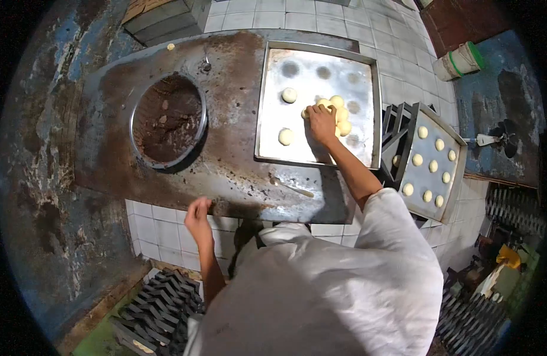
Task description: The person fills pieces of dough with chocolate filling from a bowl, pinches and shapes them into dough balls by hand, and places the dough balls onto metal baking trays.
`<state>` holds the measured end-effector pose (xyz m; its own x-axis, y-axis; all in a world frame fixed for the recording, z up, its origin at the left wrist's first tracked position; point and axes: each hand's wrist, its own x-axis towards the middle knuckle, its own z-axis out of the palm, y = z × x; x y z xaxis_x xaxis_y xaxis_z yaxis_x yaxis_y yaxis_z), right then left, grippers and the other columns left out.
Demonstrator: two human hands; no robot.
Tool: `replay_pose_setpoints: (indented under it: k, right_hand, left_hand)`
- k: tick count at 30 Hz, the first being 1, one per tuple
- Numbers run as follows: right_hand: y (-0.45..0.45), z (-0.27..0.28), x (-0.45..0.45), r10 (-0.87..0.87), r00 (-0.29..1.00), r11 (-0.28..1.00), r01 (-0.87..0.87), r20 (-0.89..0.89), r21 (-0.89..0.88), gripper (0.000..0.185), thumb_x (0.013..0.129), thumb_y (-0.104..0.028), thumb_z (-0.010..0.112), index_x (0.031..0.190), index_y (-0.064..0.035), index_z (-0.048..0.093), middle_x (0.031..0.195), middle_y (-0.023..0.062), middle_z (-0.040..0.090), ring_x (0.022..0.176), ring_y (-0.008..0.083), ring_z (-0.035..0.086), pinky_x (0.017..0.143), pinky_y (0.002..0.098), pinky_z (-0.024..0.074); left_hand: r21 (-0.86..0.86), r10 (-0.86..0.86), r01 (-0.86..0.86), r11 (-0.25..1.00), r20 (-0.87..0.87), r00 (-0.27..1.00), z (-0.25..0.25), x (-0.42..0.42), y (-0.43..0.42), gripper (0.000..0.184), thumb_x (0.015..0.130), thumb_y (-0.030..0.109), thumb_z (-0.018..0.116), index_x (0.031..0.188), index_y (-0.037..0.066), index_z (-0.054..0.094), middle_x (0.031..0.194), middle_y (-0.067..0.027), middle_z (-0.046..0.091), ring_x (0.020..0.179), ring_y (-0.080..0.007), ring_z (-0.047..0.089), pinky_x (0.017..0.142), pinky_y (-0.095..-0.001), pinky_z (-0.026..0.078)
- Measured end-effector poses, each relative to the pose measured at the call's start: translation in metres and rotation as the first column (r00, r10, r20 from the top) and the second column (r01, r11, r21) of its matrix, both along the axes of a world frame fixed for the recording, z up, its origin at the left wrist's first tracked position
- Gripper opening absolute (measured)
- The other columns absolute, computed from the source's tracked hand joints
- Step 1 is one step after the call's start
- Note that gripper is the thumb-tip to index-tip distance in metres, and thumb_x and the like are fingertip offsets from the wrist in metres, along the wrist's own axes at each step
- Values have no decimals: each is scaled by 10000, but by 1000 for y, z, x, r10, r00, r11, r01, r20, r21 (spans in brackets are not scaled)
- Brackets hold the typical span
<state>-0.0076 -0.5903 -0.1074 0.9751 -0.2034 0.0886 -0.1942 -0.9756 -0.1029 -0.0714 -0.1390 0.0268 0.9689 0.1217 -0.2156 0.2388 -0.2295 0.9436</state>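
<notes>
My right hand (322, 121) reaches over a large metal tray (309, 155), its fingers curled on a cluster of pale dough balls (343, 114). Which ball the fingers hold is hard to tell, as the hand covers part of the cluster. Two separate balls lie to the left of it, an upper one (289, 95) and a lower one (286, 137). My left hand (198, 218) hangs off the table's front edge with its fingers bent together; whether anything small is between them does not show.
On the stained table (232, 118) stands a metal bowl (204, 118) with dark brown filling inside. A spatula (294, 188) lies near the front edge. At the right, a second tray (411, 155) of dough balls rests on a rack. A white bucket (457, 64) stands farther back.
</notes>
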Motion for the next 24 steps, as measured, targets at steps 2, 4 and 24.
replay_pose_setpoints:
  k: [2,4,24]
  right_hand:
    - [1,42,1,-62,996,992,68,-58,109,288,896,-293,631,1110,-109,692,1021,88,704,1088,259,608,1037,567,309]
    - [5,85,-3,-305,952,807,257,2,531,303,924,-296,615,1092,-58,700,1000,118,723,1038,298,637,987,515,375]
    - [193,99,-128,-60,943,-632,218,-327,744,452,1071,-431,484,1106,-18,664,927,52,682,731,152,618,672,307,509]
  left_hand:
    - [-47,-174,174,984,5,985,3,28,-37,229,1009,143,638,1100,-64,678,1061,-110,704,1002,-178,668,909,-300,523]
    - [-116,-334,335,935,30,942,15,49,-81,239,1005,146,641,1124,-57,681,1088,-101,705,1041,-161,654,937,-298,510]
    - [-934,-694,73,349,-206,690,5,14,-107,373,1107,257,407,1284,-44,539,1248,-154,640,1164,-268,629,1050,-416,478]
